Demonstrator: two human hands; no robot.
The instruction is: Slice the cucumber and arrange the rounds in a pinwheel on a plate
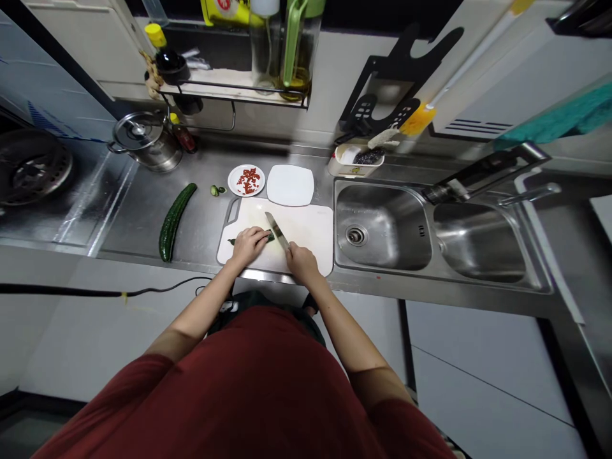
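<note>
My left hand (250, 245) presses down on a slim dark green vegetable (270, 236) on the white cutting board (310, 233). Ends of it show on both sides of the fingers; the middle is hidden and its exact kind is unclear. My right hand (302, 262) is wrapped round the handle of a kitchen knife (277, 231). Its blade points away from me and to the left, beside the vegetable's right end. Behind the board stand a plate (231, 182) of chopped red pieces (248, 181) and a white square plate (290, 185).
A long cucumber (174, 223) and small green pieces (217, 190) lie left on the steel counter. Farther back stands a lidded pot (146, 141) near a small bottle (183, 134). A double sink (382, 268) borders the board's right. Above is a bottle shelf (229, 89).
</note>
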